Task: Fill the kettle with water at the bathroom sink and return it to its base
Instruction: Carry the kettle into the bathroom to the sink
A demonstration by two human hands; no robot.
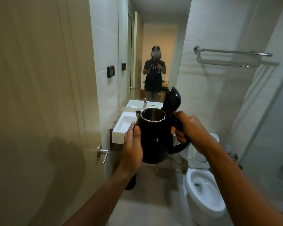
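A black electric kettle (154, 136) is held in front of me in mid-air, upright, its lid (172, 99) flipped up and its steel inside showing. My right hand (189, 128) grips the handle, thumb near the lid hinge. My left hand (131, 144) presses flat against the kettle's left side and lower edge. Behind the kettle, a white rectangular sink (122, 126) sits on a stone counter against the left wall. The tap shows only in the mirror; the kettle hides the sink's right part. No base is in view.
An open door (44, 103) with a lever handle (102, 153) fills the left. A white toilet (203, 188) with raised lid stands at the lower right. A mirror (153, 54) above the sink shows a person. A towel rack (232, 57) hangs on the right wall.
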